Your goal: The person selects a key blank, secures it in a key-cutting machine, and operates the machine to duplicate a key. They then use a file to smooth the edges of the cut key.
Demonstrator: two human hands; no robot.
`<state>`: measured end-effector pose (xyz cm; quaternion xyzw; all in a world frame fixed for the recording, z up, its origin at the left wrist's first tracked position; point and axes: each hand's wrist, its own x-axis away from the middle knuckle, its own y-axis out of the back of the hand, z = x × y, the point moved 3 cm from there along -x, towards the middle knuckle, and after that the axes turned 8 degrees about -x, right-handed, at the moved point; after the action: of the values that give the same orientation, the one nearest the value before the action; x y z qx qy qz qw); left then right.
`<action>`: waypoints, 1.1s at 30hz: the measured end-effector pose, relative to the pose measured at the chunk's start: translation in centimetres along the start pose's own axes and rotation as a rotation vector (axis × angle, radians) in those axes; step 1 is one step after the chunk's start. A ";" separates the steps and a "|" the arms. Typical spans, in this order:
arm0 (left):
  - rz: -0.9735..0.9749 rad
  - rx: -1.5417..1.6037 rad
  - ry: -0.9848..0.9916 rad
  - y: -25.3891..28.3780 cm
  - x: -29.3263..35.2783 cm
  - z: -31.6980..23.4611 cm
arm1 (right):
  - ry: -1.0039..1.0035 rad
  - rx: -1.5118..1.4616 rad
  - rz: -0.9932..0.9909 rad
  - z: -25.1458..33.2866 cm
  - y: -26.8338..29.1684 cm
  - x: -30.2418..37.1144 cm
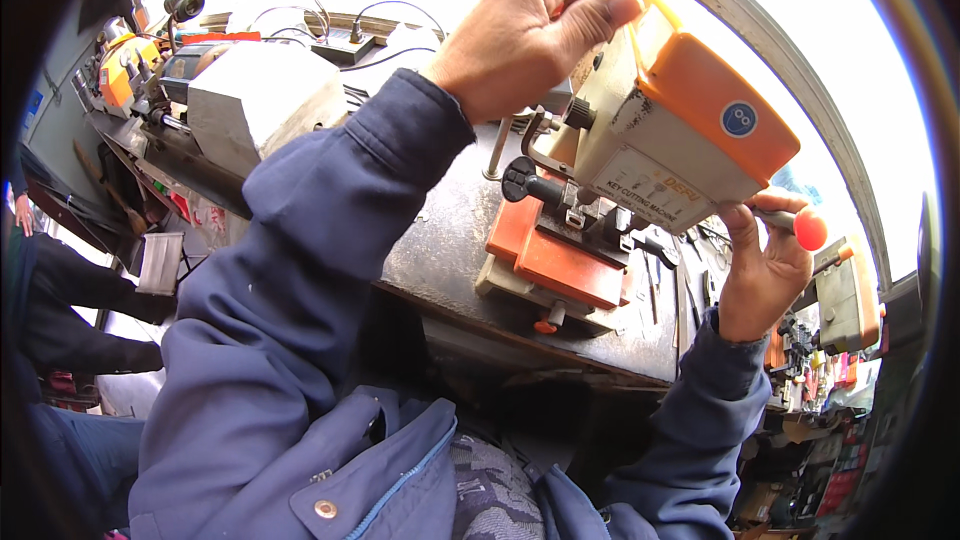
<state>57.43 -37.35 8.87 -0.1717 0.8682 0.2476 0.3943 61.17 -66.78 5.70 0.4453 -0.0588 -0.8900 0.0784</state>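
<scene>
A key cutting machine (640, 165) with a pale body and an orange top cover (715, 80) stands before me, tilted in the picture. My left hand (535, 35) is closed in a pinch beside the cover's yellow shield (655, 10); a bit of red shows at its fingers, but what they grip is hidden. At the machine's right end, my right hand (765, 270) has thumb and fingers around a short lever with a red ball knob (809, 231). Below the body are a clamp with a black knob (520, 178) and an orange carriage (570, 265).
The machine rests on a worn dark metal workbench (450, 250). Left of it is another grey machine (265, 100), with a power strip (345, 48) and cables behind. Another pale machine (845, 295) stands at the right. A person's dark-clothed legs (85, 310) show at far left.
</scene>
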 end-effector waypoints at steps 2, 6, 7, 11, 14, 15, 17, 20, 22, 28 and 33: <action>-0.043 -0.017 -0.044 -0.2 -0.3 -0.2 | 0.001 -0.016 0.031 0.3 0.1 -0.1; 0.014 -0.070 -0.034 -0.9 -0.7 -0.8 | 0.020 0.036 0.035 0.3 0.0 -0.1; 0.031 -0.088 -0.039 -0.9 -0.4 -1.1 | 0.015 -0.001 0.024 0.1 -0.1 -0.1; -0.006 -0.119 -0.031 -0.7 0.9 -1.2 | 0.015 -0.036 0.017 -0.2 -0.3 0.0; 0.020 0.057 -0.136 -0.6 0.3 -0.3 | 0.014 0.020 0.032 0.1 0.0 -0.2; 0.013 0.051 -0.118 -0.5 0.2 0.1 | 0.017 0.050 0.043 0.2 0.1 -0.2; 0.027 0.016 -0.039 -0.4 -0.1 0.7 | -0.004 0.038 0.059 0.4 0.4 -0.4; -0.016 -0.057 -0.015 -0.5 -0.1 0.0 | 0.027 0.085 0.094 0.6 0.3 -0.5; -0.039 -0.097 0.009 -0.8 -0.4 -0.9 | 0.032 0.049 0.076 0.5 0.1 -0.4; -0.059 -0.150 0.011 -1.1 0.5 -2.5 | 0.017 -0.013 0.010 0.0 -0.4 0.1; -0.042 0.012 -0.075 -0.4 0.6 -0.7 | -0.019 -0.020 0.025 0.2 0.2 0.0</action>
<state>56.77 -38.12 8.71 -0.1784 0.8504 0.2404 0.4326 61.07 -66.92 5.85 0.4352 -0.0561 -0.8937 0.0933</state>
